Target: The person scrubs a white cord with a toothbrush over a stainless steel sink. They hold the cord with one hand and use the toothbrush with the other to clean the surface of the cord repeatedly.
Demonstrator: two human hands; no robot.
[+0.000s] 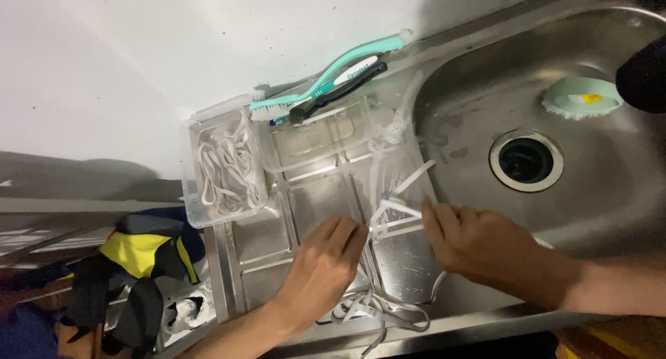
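**Brushing white strips on the sink drainboard**

Landmark: the stainless drainboard point(305, 206), left of the sink bowl point(610, 185).

The left hand point(322, 265) lies palm-down on the drainboard's near half, fingers extended and pressed flat over a tangle of white strips point(378, 307) that trails toward the drainboard's front edge. The right hand point(479, 244), at the drainboard's right edge beside the bowl, has its fingers curled closed around a white toothbrush point(401, 205), head pointing left toward the left fingertips.

Procedure, as a judgement: keep the left fingers spread to pin the strips flat, and keep the brush head low and close to those fingertips.

At the drainboard's far left corner stands a clear plastic box point(222, 165) holding more strips. Along its far edge lie spare toothbrushes point(326, 81), teal and black. A round green scrubber point(581, 97) rests inside the bowl.
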